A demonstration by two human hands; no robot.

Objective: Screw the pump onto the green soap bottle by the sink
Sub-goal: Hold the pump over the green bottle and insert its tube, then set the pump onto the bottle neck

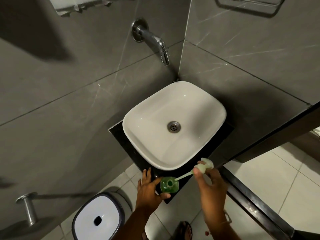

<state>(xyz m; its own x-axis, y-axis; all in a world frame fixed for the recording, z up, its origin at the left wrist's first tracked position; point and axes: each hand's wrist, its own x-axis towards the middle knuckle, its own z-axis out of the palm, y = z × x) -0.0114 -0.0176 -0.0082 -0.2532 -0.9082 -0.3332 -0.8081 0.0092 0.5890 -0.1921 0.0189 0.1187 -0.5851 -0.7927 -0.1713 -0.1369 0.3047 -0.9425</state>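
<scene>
The green soap bottle [169, 186] stands upright on the near corner of the black counter [121, 137], its round neck open at the top. My left hand [149, 187] wraps the bottle's left side. My right hand [210, 181] holds the pale pump [205, 166] by its collar, tilted, to the right of the bottle. The pump's dip tube slants down-left and its tip sits at the rim of the bottle neck. The pump's nozzle points away toward the sink.
A white basin [214, 108] sits on the counter just beyond the bottle, under a chrome wall tap [156, 43]. A white-lidded bin [97, 217] stands on the tiled floor at the lower left. A dark ledge [256, 205] runs along the right.
</scene>
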